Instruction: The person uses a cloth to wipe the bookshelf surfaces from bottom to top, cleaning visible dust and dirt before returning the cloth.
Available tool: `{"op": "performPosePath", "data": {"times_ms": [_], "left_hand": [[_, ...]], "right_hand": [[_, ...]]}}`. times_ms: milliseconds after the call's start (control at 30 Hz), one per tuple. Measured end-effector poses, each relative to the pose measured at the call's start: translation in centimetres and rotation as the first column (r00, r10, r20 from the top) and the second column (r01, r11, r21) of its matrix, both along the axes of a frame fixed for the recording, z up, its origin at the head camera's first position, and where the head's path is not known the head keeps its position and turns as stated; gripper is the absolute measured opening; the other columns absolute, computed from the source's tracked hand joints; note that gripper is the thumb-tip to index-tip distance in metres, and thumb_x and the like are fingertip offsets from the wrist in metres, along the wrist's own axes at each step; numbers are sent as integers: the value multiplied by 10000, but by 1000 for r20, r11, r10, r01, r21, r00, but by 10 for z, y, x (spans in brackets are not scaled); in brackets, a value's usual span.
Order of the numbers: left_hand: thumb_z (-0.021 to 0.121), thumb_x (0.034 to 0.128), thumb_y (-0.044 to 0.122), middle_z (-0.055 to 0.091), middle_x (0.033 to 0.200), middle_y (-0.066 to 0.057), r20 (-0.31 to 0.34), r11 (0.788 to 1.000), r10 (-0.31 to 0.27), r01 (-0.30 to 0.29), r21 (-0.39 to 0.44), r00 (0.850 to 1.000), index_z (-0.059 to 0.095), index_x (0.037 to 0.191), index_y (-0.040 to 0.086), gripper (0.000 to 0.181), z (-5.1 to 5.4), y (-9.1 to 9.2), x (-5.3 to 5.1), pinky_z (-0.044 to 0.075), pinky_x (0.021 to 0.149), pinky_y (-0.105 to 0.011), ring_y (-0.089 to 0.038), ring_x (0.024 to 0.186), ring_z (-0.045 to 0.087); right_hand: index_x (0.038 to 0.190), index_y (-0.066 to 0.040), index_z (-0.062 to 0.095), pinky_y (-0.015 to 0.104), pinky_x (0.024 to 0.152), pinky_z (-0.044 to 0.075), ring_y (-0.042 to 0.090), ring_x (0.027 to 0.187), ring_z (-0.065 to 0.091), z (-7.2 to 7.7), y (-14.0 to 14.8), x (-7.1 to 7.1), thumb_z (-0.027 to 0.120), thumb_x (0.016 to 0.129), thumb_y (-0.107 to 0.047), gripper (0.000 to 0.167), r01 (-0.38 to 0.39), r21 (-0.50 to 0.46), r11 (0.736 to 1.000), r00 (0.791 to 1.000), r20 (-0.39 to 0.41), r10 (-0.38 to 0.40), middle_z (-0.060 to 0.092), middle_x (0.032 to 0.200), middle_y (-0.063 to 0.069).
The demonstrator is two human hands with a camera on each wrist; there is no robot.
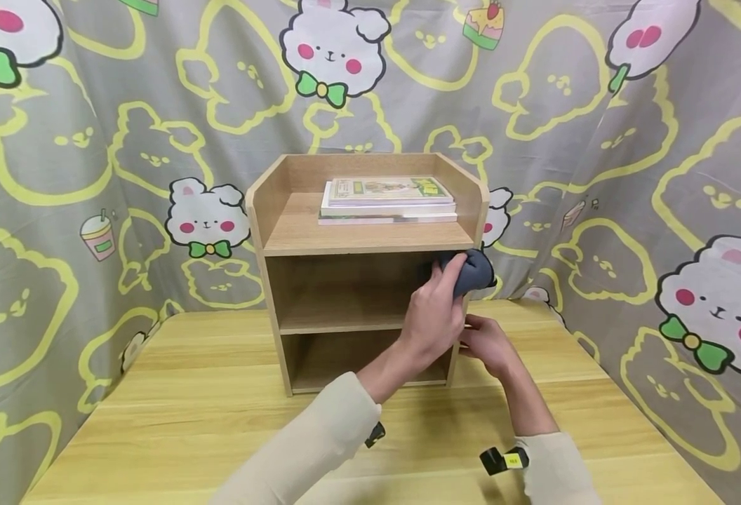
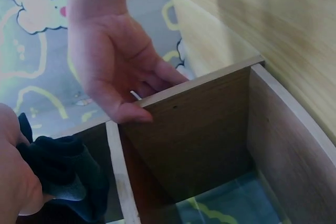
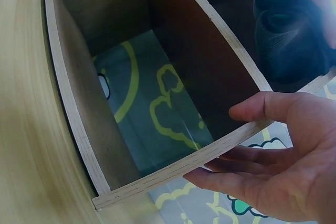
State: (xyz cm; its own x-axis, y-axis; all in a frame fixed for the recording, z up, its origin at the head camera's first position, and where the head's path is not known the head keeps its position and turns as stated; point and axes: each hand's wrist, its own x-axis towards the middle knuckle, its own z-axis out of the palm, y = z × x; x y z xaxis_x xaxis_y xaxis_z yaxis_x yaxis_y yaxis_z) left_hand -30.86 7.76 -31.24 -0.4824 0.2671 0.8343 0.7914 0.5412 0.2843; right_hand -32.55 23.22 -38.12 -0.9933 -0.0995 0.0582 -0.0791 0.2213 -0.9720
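Note:
My left hand (image 1: 435, 308) grips a folded dark blue-grey cloth (image 1: 474, 272) at the front edge of the right side panel, just under the top board of a small wooden shelf (image 1: 320, 242). Close up in the left wrist view, the cloth (image 2: 73, 174) is bunched beneath the fingers. Lower on the same panel, my right hand (image 1: 489, 344) holds the edge. In the right wrist view its thumb lies on the inner face of the side panel (image 3: 184, 163), with the other fingers on the outer face.
Several thin books (image 1: 386, 200) lie stacked on the shelf's top board. The shelf stands on a wood-grain table (image 1: 206, 407). A patterned curtain (image 1: 219, 91) hangs behind and on both sides.

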Motion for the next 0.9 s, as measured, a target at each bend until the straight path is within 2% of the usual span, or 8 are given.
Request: {"op": "performPosePath", "data": {"times_ms": [133,233,333,433,500,700,800,900], "left_hand": [[616,873,-38,656,1229,-258,24,999,12,-11,-30,1000,493,1437,99,593,1,-2,-2,597,829,-366,-308,953,734],[602,868,-53,669,1192,-226,101,997,28,-21,-71,995,517,1419,125,585,4,-6,-1,597,821,-368,-295,927,735],[599,888,-49,683,1176,-206,198,992,50,-25,-127,979,541,1404,155,558,7,-10,0,590,858,-378,-290,968,730],[615,894,-22,693,1177,-195,264,977,89,-32,-211,960,557,1399,172,544,10,-14,2,584,872,-387,-293,1004,723],[640,882,0,705,1158,-182,286,961,122,-41,-273,950,575,1389,176,540,10,-16,4,584,856,-396,-299,998,722],[711,856,66,749,1093,-82,281,903,212,-77,-423,936,654,1297,207,467,8,-20,2,579,815,-392,-272,958,718],[718,875,103,748,1090,-72,274,865,262,-100,-491,925,682,1267,229,413,6,-20,-1,572,826,-428,-270,970,711],[728,889,156,736,1099,-94,252,819,321,-134,-558,913,699,1248,255,374,4,-18,-3,566,835,-478,-272,997,698]], "right_hand": [[1343,107,562,354,867,587,113,906,677,0,-1,-2,545,984,-82,406,17,16,1000,1000,8,-17,685,1117,119],[1339,89,575,383,899,581,151,952,681,-1,-1,-3,577,982,-118,412,22,37,999,1000,18,-23,683,1126,128],[1334,68,585,403,925,572,195,1008,676,-2,-1,-3,605,975,-152,421,29,64,998,999,27,-31,689,1122,127],[1319,59,596,413,935,568,212,1030,670,-3,0,-2,616,969,-160,413,44,85,995,999,25,-46,695,1115,124],[1302,67,599,418,943,565,198,1022,669,-3,1,-1,615,966,-158,405,41,91,995,999,23,-43,694,1112,120],[1207,77,632,385,900,572,168,940,648,-1,1,0,654,930,-141,353,39,76,996,999,35,-42,671,1026,68],[1277,93,600,351,872,567,159,946,644,0,2,0,656,928,-118,412,16,59,998,999,33,-18,685,1042,76],[1363,106,544,321,861,563,146,974,651,0,2,-1,658,929,-104,495,-8,52,999,999,33,7,699,1104,109]]}}
